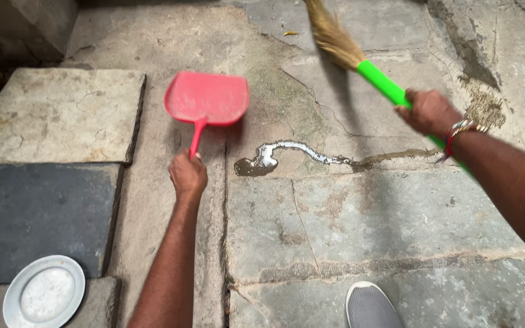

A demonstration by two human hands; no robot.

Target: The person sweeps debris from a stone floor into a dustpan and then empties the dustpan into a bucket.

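Gripping entries: my left hand (188, 176) clenched on a red plastic dustpan (207, 100) over the cracked stone floor (360, 212); my right hand (428, 112) grasping a green-handled straw broom (360, 58) toward the floor's far edge.

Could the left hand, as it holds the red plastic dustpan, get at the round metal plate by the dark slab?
Probably not freely: the left hand is shut on the red plastic dustpan. The round metal plate lies low on the left with bare stone between, so the path looks open.
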